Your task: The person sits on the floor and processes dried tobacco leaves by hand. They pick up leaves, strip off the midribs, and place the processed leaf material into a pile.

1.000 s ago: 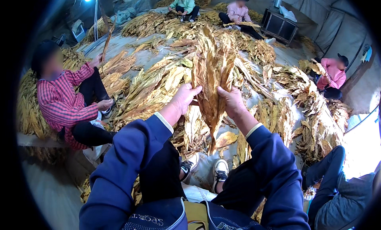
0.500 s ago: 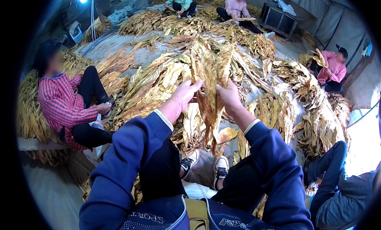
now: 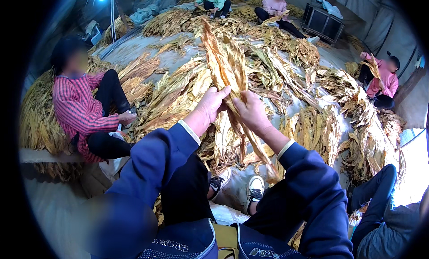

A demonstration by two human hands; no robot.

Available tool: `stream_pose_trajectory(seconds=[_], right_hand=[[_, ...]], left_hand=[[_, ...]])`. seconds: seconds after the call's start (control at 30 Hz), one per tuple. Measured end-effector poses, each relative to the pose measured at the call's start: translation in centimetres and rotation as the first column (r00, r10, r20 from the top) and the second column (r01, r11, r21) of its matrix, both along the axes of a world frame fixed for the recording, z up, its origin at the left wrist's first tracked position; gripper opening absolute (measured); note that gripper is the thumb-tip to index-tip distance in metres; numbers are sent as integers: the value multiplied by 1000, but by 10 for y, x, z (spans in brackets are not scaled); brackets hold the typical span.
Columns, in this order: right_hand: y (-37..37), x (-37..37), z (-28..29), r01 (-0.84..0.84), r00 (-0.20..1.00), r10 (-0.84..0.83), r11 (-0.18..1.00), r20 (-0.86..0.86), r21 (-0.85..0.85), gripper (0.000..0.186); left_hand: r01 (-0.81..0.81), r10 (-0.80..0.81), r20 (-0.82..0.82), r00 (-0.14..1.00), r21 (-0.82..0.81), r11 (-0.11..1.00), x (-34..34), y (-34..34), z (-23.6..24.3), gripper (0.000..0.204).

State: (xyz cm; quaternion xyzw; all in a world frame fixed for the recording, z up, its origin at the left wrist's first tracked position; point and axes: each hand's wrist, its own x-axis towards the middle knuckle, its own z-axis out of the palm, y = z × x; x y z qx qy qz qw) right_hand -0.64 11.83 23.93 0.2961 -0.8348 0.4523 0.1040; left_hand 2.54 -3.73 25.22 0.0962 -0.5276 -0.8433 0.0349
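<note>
Long, dried brown-yellow tobacco leaves [image 3: 224, 62] are held up in front of me, slanting from upper left to lower right. My left hand [image 3: 211, 106] pinches them about midway, thumb on top. My right hand [image 3: 253, 112] grips the same leaves just to the right, its fingers closed around them. The narrow lower ends [image 3: 267, 163] hang below my right hand, above my shoes. Beyond and below my hands lie heaps of similar dried leaves [image 3: 176, 96]. How many leaves I hold cannot be made out.
A person in a checked shirt [image 3: 82, 109] sits at the left by a leaf pile [image 3: 38, 118]. Others sit at the back and right, among them one in pink [image 3: 388, 82]. Leaf bundles [image 3: 310, 129] lie at right. A dark box [image 3: 322, 23] stands at the back.
The leaves, spread apart between my hands before, are now drawn together and tilted, tops to the left, lower ends to the right. My hands are closer together.
</note>
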Motion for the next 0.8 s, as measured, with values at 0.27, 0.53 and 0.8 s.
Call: stream_pose_trajectory(seconds=[0.27, 0.53, 0.8], right_hand=[[20, -32, -20, 40, 761, 238, 911, 604, -410, 15], [6, -2, 11, -41, 998, 45, 994, 43, -99, 23], [10, -18, -3, 61, 834, 206, 888, 512, -457, 7]], left_hand=[[-24, 25, -8, 1000, 38, 999, -3, -2, 1, 30], [-70, 73, 30, 997, -78, 994, -2, -11, -6, 30], [75, -75, -36, 997, -8, 997, -2, -3, 2, 31]])
